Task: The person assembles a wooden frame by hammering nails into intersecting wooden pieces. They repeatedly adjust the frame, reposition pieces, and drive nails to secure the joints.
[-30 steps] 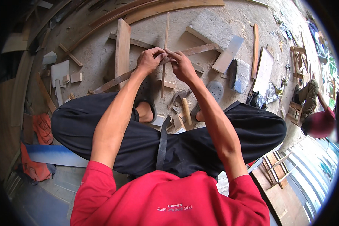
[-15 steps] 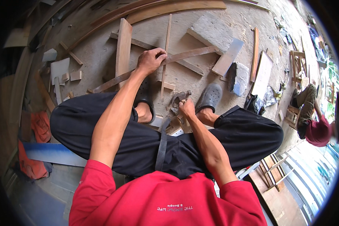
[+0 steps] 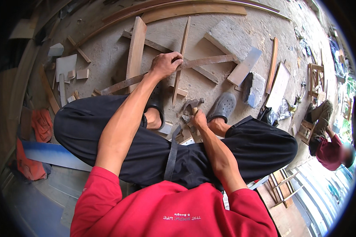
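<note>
My left hand [image 3: 166,65] is closed in a pinch where a long brown wooden strip [image 3: 209,59] crosses a narrower upright strip [image 3: 184,39]. What sits between its fingertips is too small to make out. The brown strip slants over a broad board [image 3: 135,51] at its left and reaches a flat board piece [image 3: 245,67] at its right. In my right hand [image 3: 199,118] is a hammer [image 3: 192,104], gripped by its wooden handle, its metal head low between my shoes. The hammer is apart from the strips.
A concrete slab [image 3: 229,35] and a rough block [image 3: 253,90] lie ahead to the right. Wood offcuts [image 3: 82,74] are scattered on the left. A blue-and-white saw blade [image 3: 55,155] rests beside my left leg. Another person [image 3: 330,152] sits at the far right.
The view has shifted slightly, so the floor things sit a little farther right. The narrow strip leans a bit more. My left hand stays at the crossing; the hammer stays low in my right hand.
</note>
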`<state>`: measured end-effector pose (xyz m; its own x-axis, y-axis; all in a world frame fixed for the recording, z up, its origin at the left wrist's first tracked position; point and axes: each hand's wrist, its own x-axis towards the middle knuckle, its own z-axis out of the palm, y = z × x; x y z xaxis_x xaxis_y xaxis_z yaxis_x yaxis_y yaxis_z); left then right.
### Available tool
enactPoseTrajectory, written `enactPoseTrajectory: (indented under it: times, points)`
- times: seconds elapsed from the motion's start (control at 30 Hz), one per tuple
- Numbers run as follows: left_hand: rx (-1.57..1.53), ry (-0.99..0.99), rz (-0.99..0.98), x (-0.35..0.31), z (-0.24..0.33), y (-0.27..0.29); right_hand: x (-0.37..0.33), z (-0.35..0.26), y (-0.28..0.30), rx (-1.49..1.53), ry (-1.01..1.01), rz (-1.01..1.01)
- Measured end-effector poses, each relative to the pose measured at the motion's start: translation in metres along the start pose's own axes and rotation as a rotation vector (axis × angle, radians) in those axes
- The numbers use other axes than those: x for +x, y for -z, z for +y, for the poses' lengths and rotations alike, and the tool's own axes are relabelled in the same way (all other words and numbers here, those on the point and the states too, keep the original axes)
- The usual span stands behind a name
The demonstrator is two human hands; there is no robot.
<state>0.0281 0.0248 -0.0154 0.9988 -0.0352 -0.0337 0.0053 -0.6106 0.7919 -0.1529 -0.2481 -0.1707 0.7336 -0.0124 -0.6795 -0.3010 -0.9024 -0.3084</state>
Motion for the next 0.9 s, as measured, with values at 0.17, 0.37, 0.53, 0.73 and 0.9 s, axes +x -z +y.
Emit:
enactPoseTrajectory:
  times: [0.17,0.37,0.53,0.73,0.9]
  points:
    - [0.007,-0.013,0.010,-0.002,-0.001,0.001,0.004,-0.001,0.001,-0.054,0.046,-0.012]
    - [0.040,-0.082,-0.011,0.001,0.003,0.000,0.016,0.008,-0.011,-0.053,0.069,0.005]
    - [0.010,-0.179,0.064,-0.009,-0.004,-0.002,-0.010,-0.033,0.018,-0.017,0.073,0.092]
    - [-0.049,-0.267,0.202,-0.016,-0.011,-0.015,-0.015,-0.059,0.076,0.134,-0.026,0.057]
    - [-0.059,-0.305,0.254,-0.018,-0.011,-0.019,-0.029,-0.076,0.109,0.412,-0.009,0.273]
